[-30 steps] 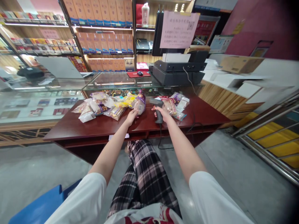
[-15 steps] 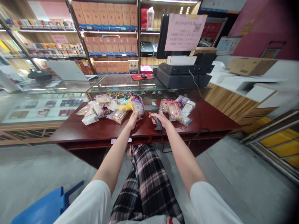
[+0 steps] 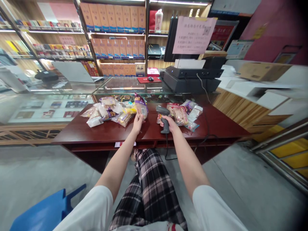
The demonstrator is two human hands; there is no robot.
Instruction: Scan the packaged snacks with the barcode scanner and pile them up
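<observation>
My left hand [image 3: 138, 123] grips a purple-and-clear snack bag [image 3: 141, 107] and holds it upright above the desk, its barcode label facing me. Wrapped in my right hand [image 3: 170, 123] is the handle of a dark grey barcode scanner [image 3: 164, 124], its head turned left towards the bag and a cable hanging down. Bag and scanner are apart. To the left lies a heap of packaged snacks [image 3: 107, 112], some purple, yellow and white. Close to the scanner on the right is a second group of snack bags [image 3: 180, 115], with red and purple print.
The packages lie on a dark red wooden desk [image 3: 79, 133]. Behind it stand a glass counter [image 3: 120, 84], a mouse [image 3: 150, 79] and a black cash drawer [image 3: 190, 84] below a monitor bearing a pink notice [image 3: 193, 35]. A blue chair [image 3: 43, 211] is at lower left.
The scanner has moved right, away from the snack bag, and its head now shows more clearly. The bag stays in my left hand, turned slightly. The view has shifted a little.
</observation>
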